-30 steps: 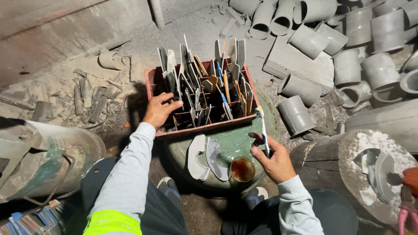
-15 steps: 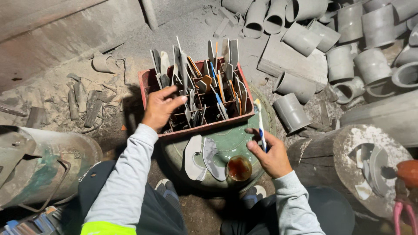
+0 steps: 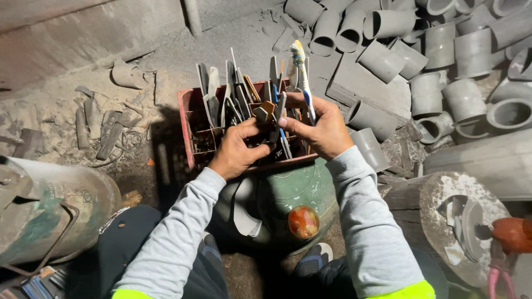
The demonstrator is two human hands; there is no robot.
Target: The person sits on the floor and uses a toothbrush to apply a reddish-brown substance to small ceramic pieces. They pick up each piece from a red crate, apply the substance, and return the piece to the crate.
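Head view: both hands are over the red crate (image 3: pixel 187 119) of upright tools. The right hand (image 3: pixel 324 128) grips a toothbrush (image 3: pixel 302 77), bristles up, above the crate's right half. The left hand (image 3: pixel 237 150) curls around a grey tool (image 3: pixel 276 119) near the crate's front edge. A green drum (image 3: pixel 293 191) sits under the crate; grey pipe sections (image 3: pixel 426 55) are piled beyond the right edge.
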